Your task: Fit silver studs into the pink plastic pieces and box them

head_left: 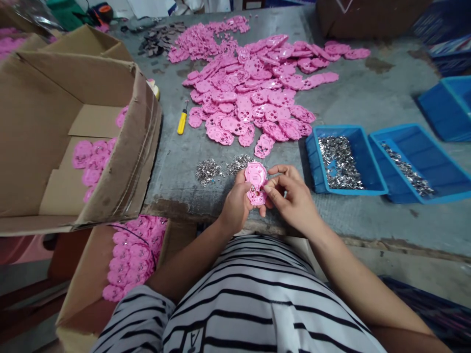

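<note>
My left hand (237,203) grips a pink plastic shell (255,172) by its left side, with the ribbed inner face turned up. On the shell's right edge, my right hand (290,196) pinches at the lower part with thumb and forefinger. What sits between those fingertips is too small to make out. Just beyond the hands lie two little heaps of shiny metal pieces (208,170) on the table. A large pile of pink plastic shells (253,88) spreads behind them.
A yellow-handled screwdriver (182,121) lies left of the pile. Blue bins (348,191) with metal parts stand at right. An open cardboard box (147,147) with pink pieces is at left, another box (79,289) below. Small pink parts (200,41) and dark pieces (160,38) lie at the back.
</note>
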